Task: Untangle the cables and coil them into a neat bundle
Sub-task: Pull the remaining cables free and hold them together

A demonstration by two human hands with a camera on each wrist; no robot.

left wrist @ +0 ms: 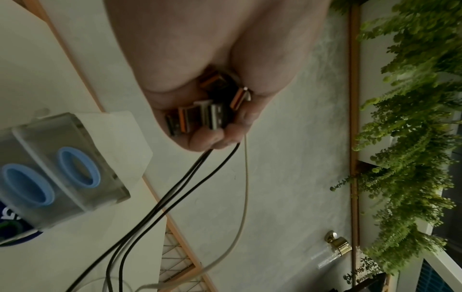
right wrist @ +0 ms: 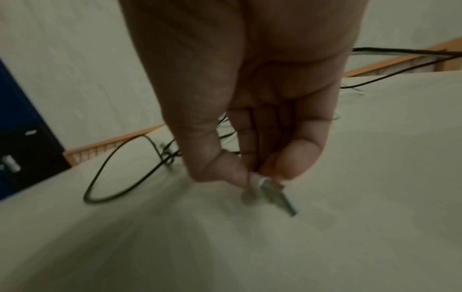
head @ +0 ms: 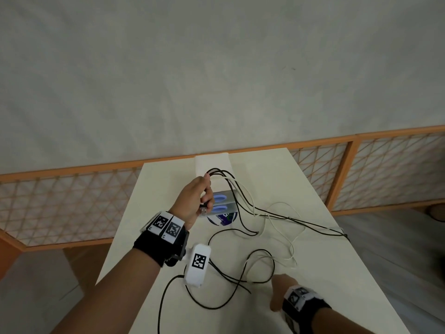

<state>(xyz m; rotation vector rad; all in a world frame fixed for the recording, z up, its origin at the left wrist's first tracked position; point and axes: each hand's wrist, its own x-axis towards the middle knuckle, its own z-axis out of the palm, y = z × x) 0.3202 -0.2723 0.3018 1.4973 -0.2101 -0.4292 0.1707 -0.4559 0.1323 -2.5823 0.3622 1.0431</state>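
White table [head: 313, 189] is carrying loose cables [head: 265, 213] sprawling from centre toward 3 o'clock, left hand [head: 192, 198] is gripping bunched USB plugs [left wrist: 200, 116] at 12, right hand [head: 279, 292] is pinching small connectors [right wrist: 270, 189] at 5.

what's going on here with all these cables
A person is sorting a tangle of black and white cables on a pale table. Their left hand, raised above the table, grips a bunch of USB plugs with the cords trailing down. Their right hand, low near the table, pinches small connectors at other ends. The cords between lie looped and crossed, not yet coiled. A clear box with blue rings sits behind.
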